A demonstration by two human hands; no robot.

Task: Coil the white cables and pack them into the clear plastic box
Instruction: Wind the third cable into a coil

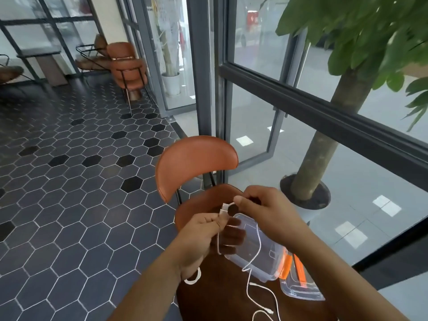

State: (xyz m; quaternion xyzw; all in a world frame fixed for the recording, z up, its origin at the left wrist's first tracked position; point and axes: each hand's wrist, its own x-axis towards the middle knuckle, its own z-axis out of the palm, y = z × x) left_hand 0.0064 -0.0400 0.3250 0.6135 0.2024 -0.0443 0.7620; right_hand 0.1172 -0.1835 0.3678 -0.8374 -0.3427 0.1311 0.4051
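Head cam: L hand (pixel 203 230) and R hand (pixel 266 212) both pinch white cable (pixel 259 249) near its plug end (fingers curled tight), just above clear plastic box (pixel 266 262). Box sits open on table (pixel 220 297), lid (pixel 301 290) at its 4 o'clock; cable slack trails to 6 o'clock.

Person, 2 arms | L hand (pixel 201 237) bare | R hand (pixel 271 212) bare | both forearms bare to frame edge

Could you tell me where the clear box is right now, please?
The box sits lower centre in the head view on the dark table, partly under the right hand, its orange-clipped lid just to its right.
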